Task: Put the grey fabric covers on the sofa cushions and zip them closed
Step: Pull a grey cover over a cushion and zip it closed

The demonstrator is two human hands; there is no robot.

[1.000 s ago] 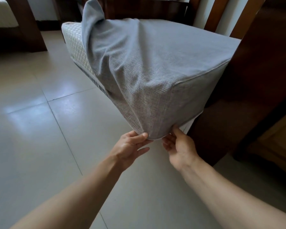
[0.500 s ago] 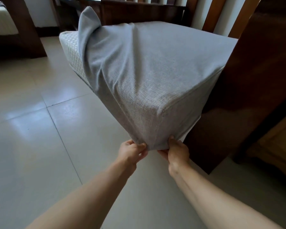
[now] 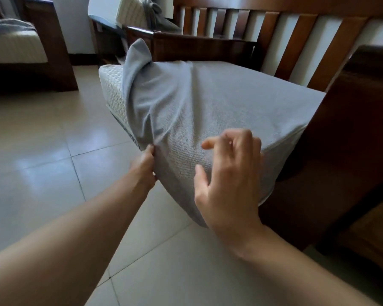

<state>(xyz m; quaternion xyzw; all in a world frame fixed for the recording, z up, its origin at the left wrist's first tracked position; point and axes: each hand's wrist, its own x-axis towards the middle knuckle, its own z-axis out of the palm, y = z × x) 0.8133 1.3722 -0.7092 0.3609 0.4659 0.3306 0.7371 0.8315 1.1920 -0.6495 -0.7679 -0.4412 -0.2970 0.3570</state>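
A grey fabric cover (image 3: 219,100) is pulled over most of a white patterned sofa cushion (image 3: 113,89), which lies on a wooden sofa seat and sticks out over the floor. The cushion's left end is bare, with a loose peak of cover standing above it. My left hand (image 3: 145,166) grips the cover's edge at the near side of the cushion. My right hand (image 3: 228,175) hovers in front of the near corner with fingers spread and slightly blurred, holding nothing.
The sofa's dark wooden armrest (image 3: 352,151) stands right of the cushion, its slatted back (image 3: 274,40) behind. Another chair with a white cushion (image 3: 13,47) is at far left. A further bare cushion with grey fabric (image 3: 142,16) sits at the back. Tiled floor (image 3: 42,162) lies below.
My right hand has let go of the cover's bottom hem and risen in front of the corner. My left hand has shifted left along the edge. The view has moved up and closer.
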